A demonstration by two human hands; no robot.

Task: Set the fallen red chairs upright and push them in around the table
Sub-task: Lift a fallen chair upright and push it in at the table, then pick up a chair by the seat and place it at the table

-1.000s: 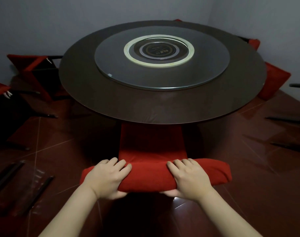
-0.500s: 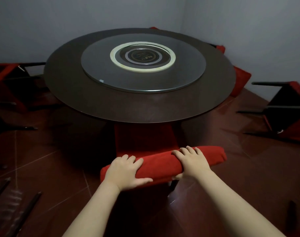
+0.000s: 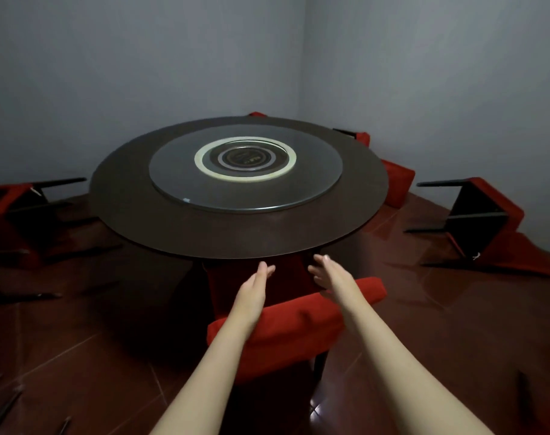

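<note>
2 open hands, the left hand and right hand, hover empty above the upright red chair, whose seat sits tucked under the round table. Judging by this, turn next to the toppled chair at right, lifting by its back; another fallen chair lies left, legs jutting across the tiled floor.

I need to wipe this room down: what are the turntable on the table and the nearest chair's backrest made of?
The turntable looks like clear glass: glossy, with the rings beneath showing through. The chair backrest looks like red napped fabric, matte and softly padded; the exact fibre can't be told.
</note>
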